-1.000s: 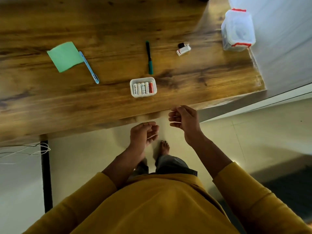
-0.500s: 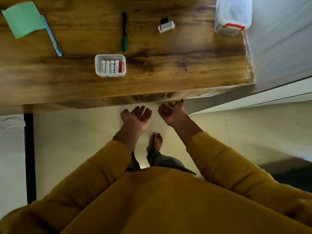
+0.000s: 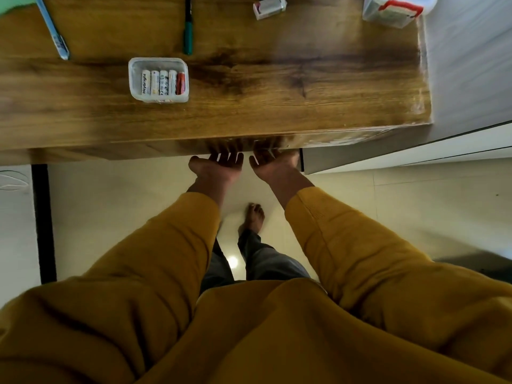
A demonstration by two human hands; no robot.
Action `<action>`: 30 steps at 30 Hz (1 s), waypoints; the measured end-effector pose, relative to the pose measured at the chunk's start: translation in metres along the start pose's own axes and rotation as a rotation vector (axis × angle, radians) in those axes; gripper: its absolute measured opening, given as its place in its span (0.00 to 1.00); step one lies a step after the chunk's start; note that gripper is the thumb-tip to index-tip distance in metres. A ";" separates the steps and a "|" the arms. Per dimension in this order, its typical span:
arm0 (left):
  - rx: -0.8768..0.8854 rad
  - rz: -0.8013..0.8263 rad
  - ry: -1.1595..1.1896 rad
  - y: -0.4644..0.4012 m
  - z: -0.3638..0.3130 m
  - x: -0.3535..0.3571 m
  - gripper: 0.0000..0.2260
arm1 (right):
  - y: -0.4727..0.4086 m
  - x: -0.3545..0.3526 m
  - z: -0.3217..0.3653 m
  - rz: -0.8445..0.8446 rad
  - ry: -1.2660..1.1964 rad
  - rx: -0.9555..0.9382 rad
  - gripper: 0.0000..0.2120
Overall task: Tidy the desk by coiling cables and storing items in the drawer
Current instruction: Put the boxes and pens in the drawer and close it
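Observation:
Both of my hands are palm up at the lower edge of the wooden drawer front, under the desk's near edge. My left hand and my right hand lie side by side, and their fingers hook under that edge with the tips hidden. On the desk top stand a clear tray of batteries, a green marker, a blue pen and a small white device. A loose white cable shows at the far left below the desk.
A clear lidded box with red clips sits at the desk's far right corner, and a green note at the top left. A black desk leg stands on the left. My bare foot is on the pale floor.
Both hands opened from loose curls, turned palm up and moved forward to the drawer front's lower edge. My view shifted closer to the desk and lower.

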State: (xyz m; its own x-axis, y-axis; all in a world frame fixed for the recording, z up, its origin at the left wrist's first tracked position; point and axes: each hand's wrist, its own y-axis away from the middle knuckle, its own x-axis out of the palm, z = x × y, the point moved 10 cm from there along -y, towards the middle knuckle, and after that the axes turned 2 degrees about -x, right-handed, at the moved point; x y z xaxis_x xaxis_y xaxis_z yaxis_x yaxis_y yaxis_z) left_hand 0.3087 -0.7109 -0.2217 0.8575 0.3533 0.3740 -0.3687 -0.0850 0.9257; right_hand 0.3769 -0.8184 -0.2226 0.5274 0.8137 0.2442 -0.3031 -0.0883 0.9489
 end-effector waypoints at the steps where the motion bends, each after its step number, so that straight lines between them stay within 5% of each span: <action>1: -0.013 0.013 0.008 -0.001 0.001 0.000 0.30 | -0.002 0.000 -0.001 0.003 -0.017 0.009 0.24; 30: -0.085 0.069 -0.172 0.010 0.000 -0.045 0.30 | -0.005 -0.047 -0.021 0.058 -0.035 0.039 0.31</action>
State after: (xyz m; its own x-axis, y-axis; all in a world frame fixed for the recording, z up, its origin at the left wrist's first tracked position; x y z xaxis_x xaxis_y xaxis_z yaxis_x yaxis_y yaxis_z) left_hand 0.2658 -0.7276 -0.2291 0.8751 0.1840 0.4476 -0.4516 -0.0217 0.8919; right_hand 0.3370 -0.8437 -0.2431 0.5377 0.7861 0.3048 -0.3030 -0.1572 0.9399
